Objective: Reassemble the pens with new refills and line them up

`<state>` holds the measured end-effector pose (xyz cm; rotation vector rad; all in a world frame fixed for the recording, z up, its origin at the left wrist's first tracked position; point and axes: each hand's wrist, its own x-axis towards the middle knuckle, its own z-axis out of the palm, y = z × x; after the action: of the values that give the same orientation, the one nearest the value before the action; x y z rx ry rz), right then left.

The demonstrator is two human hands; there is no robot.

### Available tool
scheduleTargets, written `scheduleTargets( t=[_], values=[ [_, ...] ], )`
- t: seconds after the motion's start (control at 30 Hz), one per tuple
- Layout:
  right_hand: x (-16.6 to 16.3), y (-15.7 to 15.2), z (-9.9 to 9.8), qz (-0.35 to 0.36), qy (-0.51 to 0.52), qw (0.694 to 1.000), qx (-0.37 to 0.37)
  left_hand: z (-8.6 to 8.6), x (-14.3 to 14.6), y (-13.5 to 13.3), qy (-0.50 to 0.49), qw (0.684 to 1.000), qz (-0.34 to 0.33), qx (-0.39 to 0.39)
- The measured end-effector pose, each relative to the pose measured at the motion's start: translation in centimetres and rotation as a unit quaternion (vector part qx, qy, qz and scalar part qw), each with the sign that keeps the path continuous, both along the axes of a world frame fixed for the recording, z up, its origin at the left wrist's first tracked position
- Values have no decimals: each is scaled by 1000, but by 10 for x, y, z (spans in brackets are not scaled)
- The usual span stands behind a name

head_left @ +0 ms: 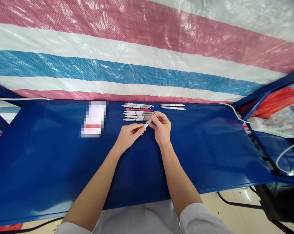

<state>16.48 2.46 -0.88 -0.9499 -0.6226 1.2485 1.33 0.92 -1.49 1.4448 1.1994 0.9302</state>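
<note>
Over the blue table [52,169], both my hands hold one white pen [150,120] between them. My left hand [129,135] pinches its lower end and my right hand [162,127] grips its upper end, fingers curled round it. Just behind the hands lies a group of several white and grey pens [137,113], one of them with a red barrel. Two more pens [172,106] lie side by side to the right of that group.
A blurred white and red packet [93,119] lies left of the pens. A striped red, white and blue tarp [137,58] hangs behind the table. A white power strip [271,125] with cables sits on a blue shelf at right.
</note>
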Motion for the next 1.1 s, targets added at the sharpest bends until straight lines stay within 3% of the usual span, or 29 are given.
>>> scheduleTargets(
  t=[0.23,0.47,0.53,0.93,1.1],
  values=[
    [0,1,0,-18,5,1000,-9,-1,5,-2,30,998,24,54],
    [1,-3,1,24,31,999,-7,9,-1,-3,-87,985,-65,-134],
    [1,-3,1,29,29,999,-3,9,-3,-3,-107,980,-69,-156],
    [-1,-1,5,-16,15,999,-28,3,-1,-3,-35,995,-45,-82],
    [0,-1,3,4,11,999,-51,6,-4,-3,-90,981,-98,-140]
  ],
)
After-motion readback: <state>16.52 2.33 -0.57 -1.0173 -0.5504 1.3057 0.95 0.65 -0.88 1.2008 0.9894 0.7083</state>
